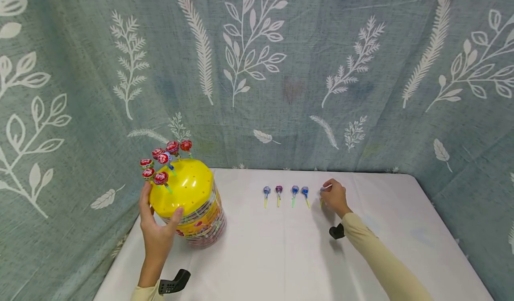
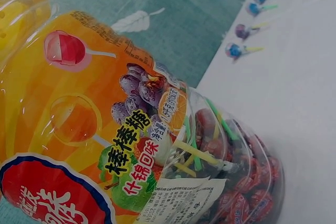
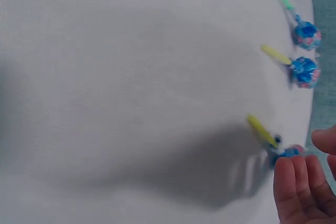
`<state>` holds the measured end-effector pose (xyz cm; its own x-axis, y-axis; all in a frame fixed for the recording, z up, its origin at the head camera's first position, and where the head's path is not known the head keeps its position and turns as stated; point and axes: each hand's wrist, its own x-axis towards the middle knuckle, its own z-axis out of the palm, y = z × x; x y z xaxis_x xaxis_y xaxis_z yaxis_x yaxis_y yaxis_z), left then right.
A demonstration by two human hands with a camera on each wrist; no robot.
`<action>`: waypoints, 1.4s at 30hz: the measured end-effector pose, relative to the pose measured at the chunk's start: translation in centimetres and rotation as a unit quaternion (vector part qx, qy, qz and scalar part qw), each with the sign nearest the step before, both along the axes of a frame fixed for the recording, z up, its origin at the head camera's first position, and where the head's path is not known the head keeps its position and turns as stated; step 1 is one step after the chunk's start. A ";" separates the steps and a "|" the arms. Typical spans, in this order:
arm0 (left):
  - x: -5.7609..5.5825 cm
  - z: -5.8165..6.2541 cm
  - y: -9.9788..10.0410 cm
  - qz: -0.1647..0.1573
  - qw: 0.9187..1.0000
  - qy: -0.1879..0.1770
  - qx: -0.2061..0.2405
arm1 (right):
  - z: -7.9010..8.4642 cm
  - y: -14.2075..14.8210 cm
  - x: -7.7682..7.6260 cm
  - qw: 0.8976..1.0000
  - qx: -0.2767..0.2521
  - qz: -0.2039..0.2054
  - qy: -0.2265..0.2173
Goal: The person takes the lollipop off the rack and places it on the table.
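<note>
A large clear lollipop jar (image 1: 202, 214) with a yellow, hole-dotted lid (image 1: 192, 187) leans toward the left on the table. My left hand (image 1: 157, 234) grips the lid's near-left edge, thumb in front and fingers on the far side. Several red-wrapped lollipops (image 1: 161, 178) stand in the lid's holes, sticks down. In the left wrist view the jar's printed label (image 2: 79, 103) faces me, with more candy at its base. My right hand (image 1: 335, 196) is over the rightmost lollipop (image 3: 289, 153), fingertips close to its blue head; a gap shows between thumb and fingers.
Several blue and purple lollipops (image 1: 295, 189) lie in a row between the jar and my right hand, sticks toward me. The white-covered table (image 1: 249, 256) ends at a leaf-patterned cloth (image 1: 297, 78) behind. A black device (image 1: 174, 282) sits at each wrist.
</note>
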<state>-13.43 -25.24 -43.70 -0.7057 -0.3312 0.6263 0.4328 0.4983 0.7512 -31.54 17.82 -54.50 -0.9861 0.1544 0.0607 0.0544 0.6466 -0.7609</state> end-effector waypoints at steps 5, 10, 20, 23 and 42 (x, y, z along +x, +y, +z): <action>-0.1 -0.2 -0.1 -0.006 1.000 0.003 0.006 | 1.3 -0.2 -0.2 0.999 0.004 0.014 0.038; -0.1 -0.3 -0.2 -0.010 1.000 0.009 0.010 | 2.8 -1.0 -0.2 0.997 -0.002 0.038 0.074; 0.0 -0.2 -0.2 -0.008 1.000 0.009 0.005 | 5.7 -3.6 0.1 0.991 -0.038 0.083 0.098; 0.0 -0.2 -0.3 -0.009 1.000 0.010 0.005 | 6.5 -4.6 0.3 0.988 -0.044 0.103 0.108; -0.5 -1.7 -1.1 -0.003 1.000 0.007 0.003 | 12.5 -11.0 2.0 0.962 -0.105 0.203 0.150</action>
<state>-13.94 -26.39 -45.40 -0.6993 -0.3316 0.6333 0.4453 0.4910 0.7488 -29.51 6.84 -42.00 -0.9102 -0.2005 0.3624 -0.4137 0.3975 -0.8191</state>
